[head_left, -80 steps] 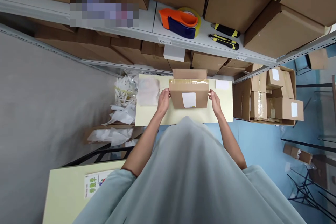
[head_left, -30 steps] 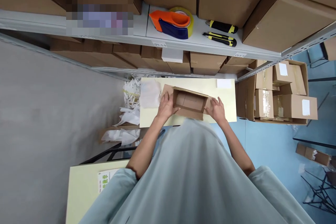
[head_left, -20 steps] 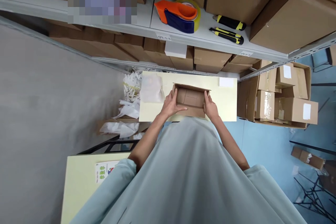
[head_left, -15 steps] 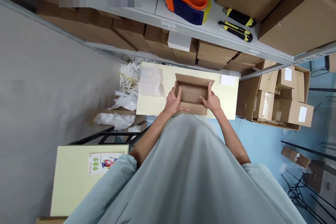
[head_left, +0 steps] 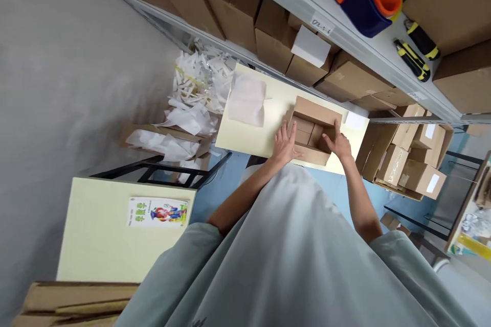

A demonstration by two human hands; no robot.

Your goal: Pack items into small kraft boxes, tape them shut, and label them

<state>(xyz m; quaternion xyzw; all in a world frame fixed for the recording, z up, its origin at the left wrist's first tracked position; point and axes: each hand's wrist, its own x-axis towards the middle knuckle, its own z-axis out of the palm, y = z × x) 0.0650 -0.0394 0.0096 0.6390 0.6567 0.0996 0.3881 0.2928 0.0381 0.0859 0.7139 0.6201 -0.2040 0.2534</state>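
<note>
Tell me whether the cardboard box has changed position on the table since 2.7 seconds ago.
Yes. The cardboard box, then upright mid-table, now lies open-side-up nearer the white label at the table's far right corner.

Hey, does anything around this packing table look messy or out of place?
Yes. A heap of crumpled white paper scraps spills over the floor left of the table. The open cardboard box, held by the left hand and right hand, sits squarely.

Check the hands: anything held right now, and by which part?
Both are on the open cardboard box: left hand against its left wall, right hand at the right wall, fingers reaching inside. It rests on the table.
</note>
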